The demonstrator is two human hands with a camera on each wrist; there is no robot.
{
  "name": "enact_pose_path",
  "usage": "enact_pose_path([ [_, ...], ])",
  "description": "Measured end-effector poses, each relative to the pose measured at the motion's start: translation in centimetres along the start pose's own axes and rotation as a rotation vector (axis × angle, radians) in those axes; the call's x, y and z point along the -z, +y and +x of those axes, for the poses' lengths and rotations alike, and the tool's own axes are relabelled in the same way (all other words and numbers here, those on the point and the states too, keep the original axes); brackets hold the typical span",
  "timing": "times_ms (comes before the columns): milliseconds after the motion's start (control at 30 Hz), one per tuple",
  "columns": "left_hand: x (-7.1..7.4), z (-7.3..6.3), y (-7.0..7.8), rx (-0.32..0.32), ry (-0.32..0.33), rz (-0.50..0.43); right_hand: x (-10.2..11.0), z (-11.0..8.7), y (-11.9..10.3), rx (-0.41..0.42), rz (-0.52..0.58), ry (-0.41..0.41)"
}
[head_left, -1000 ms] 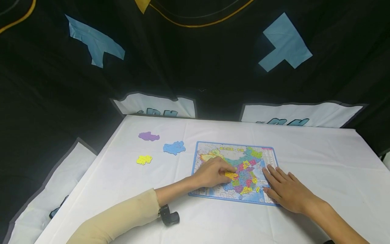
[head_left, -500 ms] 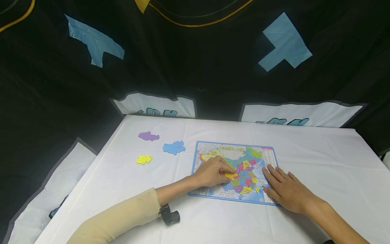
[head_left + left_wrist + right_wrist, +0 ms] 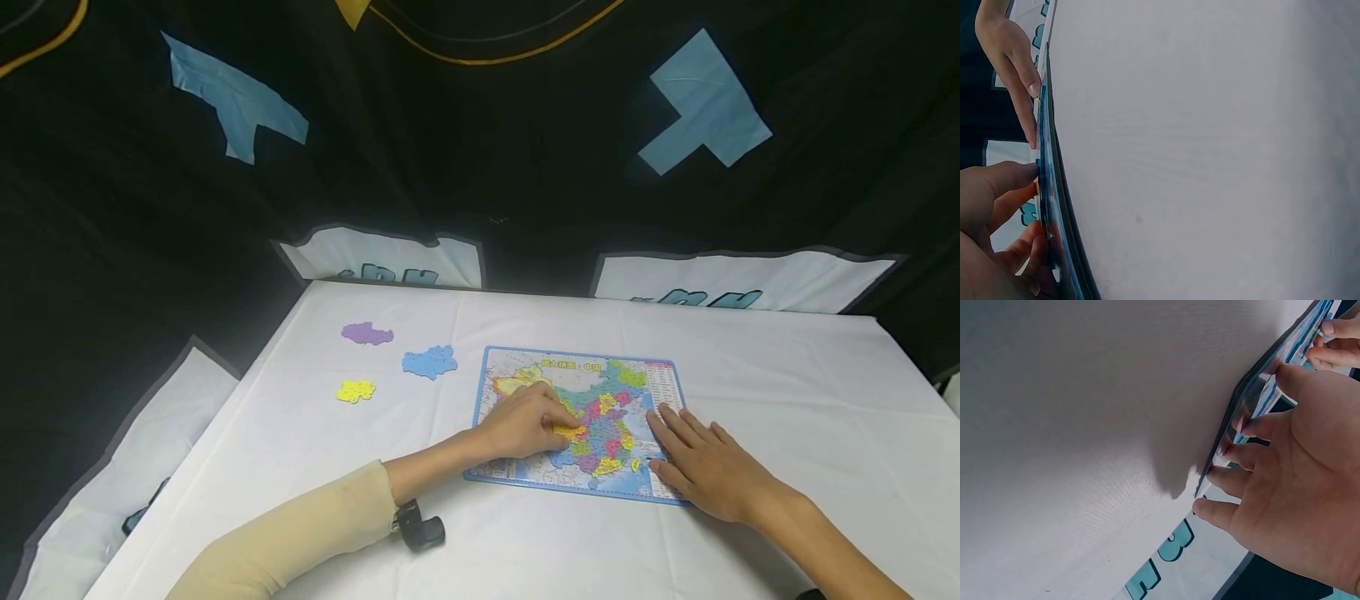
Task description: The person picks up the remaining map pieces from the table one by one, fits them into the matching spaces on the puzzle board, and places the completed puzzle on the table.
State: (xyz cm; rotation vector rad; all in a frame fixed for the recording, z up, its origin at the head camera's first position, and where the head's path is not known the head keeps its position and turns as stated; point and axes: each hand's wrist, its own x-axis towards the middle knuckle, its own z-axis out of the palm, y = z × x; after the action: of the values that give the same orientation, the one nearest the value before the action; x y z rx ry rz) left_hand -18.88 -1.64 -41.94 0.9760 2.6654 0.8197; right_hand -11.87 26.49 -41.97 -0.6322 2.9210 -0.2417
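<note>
A map puzzle board point(image 3: 517, 476) with a blue border lies on the white table, with many coloured pieces on it. My left hand point(image 3: 517, 423) reaches over its middle. Thumb and index finger pinch an orange puzzle piece point(image 3: 567, 432) at the board's surface; the hand partly covers it. In the left wrist view, the fingertips point(image 3: 1029, 175) meet the board's face. My right hand point(image 3: 708, 467) lies flat with spread fingers on the board's right edge. From the right wrist, its straight fingers point(image 3: 1229, 481) touch the board along that edge.
Left of the board lie three loose puzzle pieces: a purple one point(image 3: 367, 333), a blue one point(image 3: 430, 362) and a yellow one point(image 3: 356, 391). A black device point(image 3: 420, 529) is strapped at my left wrist. A dark curtain point(image 3: 480, 167) hangs behind the table.
</note>
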Motion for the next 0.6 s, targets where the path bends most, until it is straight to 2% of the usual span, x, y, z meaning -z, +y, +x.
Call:
enact_pose_path([
  [433, 0.11, -0.05, -0.09, -0.013, -0.012, 0.011, 0.02, 0.09, 0.17, 0.000, -0.014, -0.001],
  [600, 0.16, -0.01, -0.10, -0.040, -0.016, 0.026, 0.07, 0.05, 0.01, 0.001, -0.003, -0.004],
])
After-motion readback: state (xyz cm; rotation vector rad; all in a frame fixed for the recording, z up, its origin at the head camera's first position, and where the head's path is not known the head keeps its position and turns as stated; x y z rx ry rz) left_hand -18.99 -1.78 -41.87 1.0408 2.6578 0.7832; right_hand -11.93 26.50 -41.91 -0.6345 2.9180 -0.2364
